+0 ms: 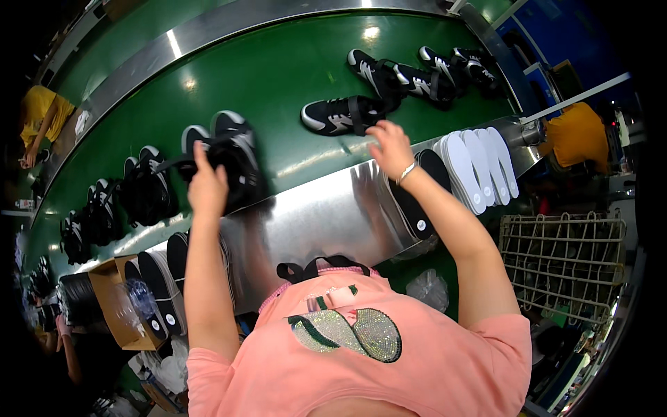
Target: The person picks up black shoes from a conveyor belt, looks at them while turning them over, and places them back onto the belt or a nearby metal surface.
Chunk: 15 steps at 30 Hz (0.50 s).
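My left hand point(208, 184) is at the near end of a pair of black sneakers with silver-grey trim point(235, 142). Its fingers and thumb close on the collar of the left shoe, though the dark upper partly hides the grip. To the right, my right hand point(392, 147) has its fingers apart and bent, holding nothing. Just past its fingertips lies another black and silver sneaker point(335, 116), on its own, toe to the left, with a wide black strap point(357, 115).
More sneakers stand on the green belt at left point(148, 186) and far right point(420, 82). A metal ledge point(313, 212) holds white insoles point(464, 170) and black insoles point(432, 182). An open cardboard box point(111, 295) is lower left, a wire rack point(563, 264) at right. Other people sit nearby.
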Each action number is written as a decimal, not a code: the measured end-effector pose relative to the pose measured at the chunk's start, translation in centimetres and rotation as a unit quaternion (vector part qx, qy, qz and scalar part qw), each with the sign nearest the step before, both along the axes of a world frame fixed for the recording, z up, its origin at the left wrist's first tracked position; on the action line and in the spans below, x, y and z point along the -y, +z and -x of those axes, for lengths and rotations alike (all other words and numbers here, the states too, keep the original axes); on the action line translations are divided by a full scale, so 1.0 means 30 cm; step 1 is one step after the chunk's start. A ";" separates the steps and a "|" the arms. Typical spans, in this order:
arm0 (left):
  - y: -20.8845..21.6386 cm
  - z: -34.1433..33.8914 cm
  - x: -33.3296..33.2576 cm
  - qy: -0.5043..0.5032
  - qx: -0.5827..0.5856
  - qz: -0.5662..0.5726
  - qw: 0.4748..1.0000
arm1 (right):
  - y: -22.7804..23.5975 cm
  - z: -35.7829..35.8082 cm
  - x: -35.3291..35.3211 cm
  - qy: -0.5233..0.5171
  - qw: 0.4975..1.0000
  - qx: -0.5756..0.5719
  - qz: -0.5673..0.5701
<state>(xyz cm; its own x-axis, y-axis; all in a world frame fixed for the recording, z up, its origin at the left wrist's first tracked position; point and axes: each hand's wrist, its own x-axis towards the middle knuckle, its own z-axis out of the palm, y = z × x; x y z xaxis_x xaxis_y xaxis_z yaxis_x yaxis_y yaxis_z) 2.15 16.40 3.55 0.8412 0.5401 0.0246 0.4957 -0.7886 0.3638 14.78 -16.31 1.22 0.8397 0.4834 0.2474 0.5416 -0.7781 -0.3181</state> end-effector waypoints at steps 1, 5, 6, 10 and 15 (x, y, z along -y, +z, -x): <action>0.022 -0.020 -0.042 0.026 -0.001 -0.024 0.999 | -0.009 -0.062 0.009 -0.030 0.999 0.025 0.015; 0.052 -0.032 -0.080 -0.012 0.164 0.001 0.986 | -0.034 -0.248 0.026 -0.096 0.982 -0.024 0.163; 0.050 -0.014 -0.045 -0.024 0.205 0.041 0.978 | -0.029 -0.276 0.020 -0.107 0.970 -0.057 0.209; -0.055 0.073 0.095 -0.072 0.184 0.245 0.949 | -0.047 -0.389 0.034 -0.074 0.935 -0.210 0.276; -0.105 0.126 0.302 -0.080 0.043 0.472 0.877 | -0.062 -0.434 -0.059 -0.050 0.952 -0.189 0.235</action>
